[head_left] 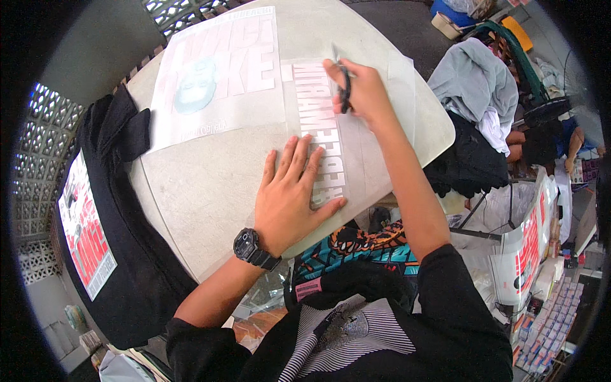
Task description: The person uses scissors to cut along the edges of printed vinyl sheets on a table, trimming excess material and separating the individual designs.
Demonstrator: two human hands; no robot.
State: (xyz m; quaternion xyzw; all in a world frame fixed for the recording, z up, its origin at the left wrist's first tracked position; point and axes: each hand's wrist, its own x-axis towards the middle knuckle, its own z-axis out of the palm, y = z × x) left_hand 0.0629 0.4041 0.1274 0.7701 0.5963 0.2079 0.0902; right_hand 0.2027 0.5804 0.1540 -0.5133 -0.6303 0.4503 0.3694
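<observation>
My left hand (pixel 289 197) lies spread on a narrow transfer sheet (pixel 331 169) with pale block lettering, near the table's front edge; a black watch is on that wrist. My right hand (pixel 361 89) grips black-handled scissors (pixel 345 89) over the upper part of that sheet, blades pointing away from me. A larger pale printed sheet (pixel 229 95) with a bluish face print lies on the white table (pixel 203 204) at the upper left.
A black garment (pixel 140 267) with a red-and-white print hangs at the table's left. Grey and black clothes (pixel 477 83) lie to the right. Another person's arm (pixel 576 143) shows at far right. A rack with clear sheets (pixel 528 235) and patterned fabric (pixel 356 245) are nearby.
</observation>
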